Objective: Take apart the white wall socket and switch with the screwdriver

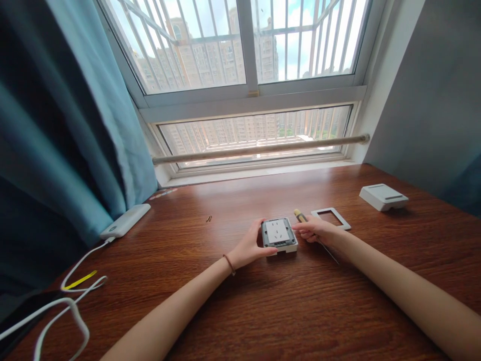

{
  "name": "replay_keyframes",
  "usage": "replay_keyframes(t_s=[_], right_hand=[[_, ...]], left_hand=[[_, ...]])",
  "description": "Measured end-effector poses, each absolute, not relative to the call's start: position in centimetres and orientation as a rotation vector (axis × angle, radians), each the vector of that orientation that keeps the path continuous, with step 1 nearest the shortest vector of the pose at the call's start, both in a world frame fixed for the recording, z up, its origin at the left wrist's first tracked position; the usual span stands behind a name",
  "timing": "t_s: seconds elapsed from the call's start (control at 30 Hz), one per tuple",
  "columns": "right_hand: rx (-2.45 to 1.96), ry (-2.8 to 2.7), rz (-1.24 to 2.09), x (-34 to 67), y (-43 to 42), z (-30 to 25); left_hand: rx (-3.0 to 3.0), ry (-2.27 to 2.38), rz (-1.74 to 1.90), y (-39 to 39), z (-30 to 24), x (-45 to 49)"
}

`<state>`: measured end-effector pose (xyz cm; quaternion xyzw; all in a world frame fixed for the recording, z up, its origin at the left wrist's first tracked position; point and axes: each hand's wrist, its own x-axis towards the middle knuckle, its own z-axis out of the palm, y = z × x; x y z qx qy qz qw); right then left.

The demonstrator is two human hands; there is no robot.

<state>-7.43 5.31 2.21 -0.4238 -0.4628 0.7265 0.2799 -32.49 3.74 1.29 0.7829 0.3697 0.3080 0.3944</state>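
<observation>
A wall socket (277, 231) with a white face and grey surround sits in a white mounting box on the wooden table. My left hand (251, 244) grips the box from the left, thumb along its near edge and fingers at the far left corner. In my right hand (312, 229) is a screwdriver (300, 216), its yellow and dark handle poking out beyond the fingers and its thin shaft pointing back toward me. A fingertip of that hand reaches the socket's right edge. Behind the right hand lies a white cover frame (340, 220), partly hidden by the hand.
Two small brass-coloured screws (209, 218) lie left of the socket. A closed white box (383, 196) rests at the far right. On the left are a white power bank (126, 220), a white cable (75, 299) with a yellow tie, and a blue curtain (124, 125). A window stands behind the table (240, 311).
</observation>
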Motion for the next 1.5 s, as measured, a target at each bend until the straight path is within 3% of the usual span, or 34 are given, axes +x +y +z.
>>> replay_keyframes(t_s=[0.83,1.5], right_hand=[[-1.328,-1.383,1.733,-8.3,5.3,1.4],[-1.189,-1.251,1.756,-8.0,4.4,2.9]], left_hand=[[1.829,0.844,0.802,4.6,0.8,-32.9],[2.138,0.876,1.141,3.4,2.6,-32.8]])
